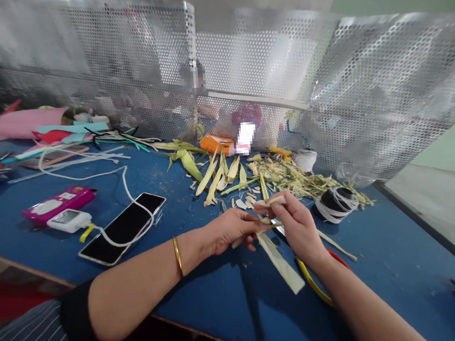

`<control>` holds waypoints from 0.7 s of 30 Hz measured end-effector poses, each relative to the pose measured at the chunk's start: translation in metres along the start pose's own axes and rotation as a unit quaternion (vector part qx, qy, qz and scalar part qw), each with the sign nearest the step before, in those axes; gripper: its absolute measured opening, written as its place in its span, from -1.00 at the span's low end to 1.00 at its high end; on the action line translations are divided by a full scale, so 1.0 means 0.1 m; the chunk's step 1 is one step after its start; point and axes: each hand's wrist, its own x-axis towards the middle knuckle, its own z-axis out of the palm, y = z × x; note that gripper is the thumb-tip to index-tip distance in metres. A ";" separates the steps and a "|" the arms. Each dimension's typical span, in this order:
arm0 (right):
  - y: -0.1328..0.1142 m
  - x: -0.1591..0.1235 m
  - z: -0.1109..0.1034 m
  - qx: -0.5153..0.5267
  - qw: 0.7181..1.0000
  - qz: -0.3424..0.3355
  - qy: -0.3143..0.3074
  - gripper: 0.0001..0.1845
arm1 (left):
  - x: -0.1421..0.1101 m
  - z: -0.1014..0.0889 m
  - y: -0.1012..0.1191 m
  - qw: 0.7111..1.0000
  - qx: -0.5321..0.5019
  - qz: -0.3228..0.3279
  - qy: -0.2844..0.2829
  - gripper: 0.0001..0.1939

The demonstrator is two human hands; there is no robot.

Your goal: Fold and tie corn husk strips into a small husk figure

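Observation:
Both my hands meet over the blue table [376, 264] near its middle. My left hand [232, 229] pinches a pale strip of dried leaf [282, 263] that hangs down and to the right. My right hand [297, 223] is closed on the upper part of the same strip, with a short end sticking out above its fingers. A gold bangle sits on my left wrist. Scissors with yellow and red handles [313, 284] lie on the table under my right forearm.
A heap of green and yellow leaf strips [227, 170] lies behind my hands, beside a black and white spool [335, 204]. A phone [124, 228] on a white cable, a pink case [59, 202] and coloured paper [31, 128] lie left. Perforated metal screens [243, 74] stand behind.

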 end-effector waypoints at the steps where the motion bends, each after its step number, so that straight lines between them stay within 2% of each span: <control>1: -0.01 -0.01 0.01 -0.011 1.000 -0.011 -0.011 -0.74 | 0.00 0.00 0.00 1.000 0.009 -0.003 -0.002 -0.66; 4: -0.02 -0.02 0.02 -0.041 0.997 -0.036 -0.047 -0.74 | -0.01 0.00 0.00 0.999 0.035 0.007 -0.015 -0.80; 6: 0.01 0.01 -0.02 -0.048 0.996 -0.053 -0.046 -0.75 | -0.01 -0.01 0.02 0.999 0.036 0.023 -0.005 -0.85; 7: 0.03 0.03 -0.05 -0.054 0.996 -0.062 -0.018 -0.76 | -0.01 -0.02 0.03 0.999 0.031 0.030 0.007 -0.85; 9: 0.08 0.09 -0.13 -0.071 0.990 -0.067 0.099 -0.70 | -0.01 -0.02 0.07 0.998 0.013 0.040 0.038 -0.82; 11: 0.11 0.14 -0.21 -0.069 0.973 -0.034 0.219 -0.64 | -0.03 -0.03 0.11 0.997 -0.005 0.042 0.064 -0.80; 12: 0.12 0.16 -0.23 -0.048 0.970 0.001 0.237 -0.61 | -0.03 -0.03 0.12 0.996 -0.013 0.041 0.073 -0.81; 13: 0.12 0.17 -0.24 -0.016 0.975 0.048 0.219 -0.59 | -0.04 -0.02 0.13 0.996 -0.021 0.041 0.079 -0.81; 15: 0.10 0.16 -0.21 0.056 0.983 0.140 0.108 -0.56 | -0.05 -0.01 0.13 0.995 -0.030 0.043 0.083 -0.81; 17: 0.08 0.13 -0.14 0.113 0.975 0.188 0.013 -0.57 | -0.05 0.00 0.11 0.996 -0.022 0.045 0.078 -0.80; 19: 0.07 0.09 -0.07 0.138 0.973 0.185 -0.002 -0.60 | -0.03 0.00 0.08 0.997 -0.007 0.044 0.065 -0.79; 21: 0.07 0.07 -0.02 0.139 0.975 0.171 0.034 -0.62 | -0.01 0.00 0.05 0.998 0.002 0.041 0.049 -0.81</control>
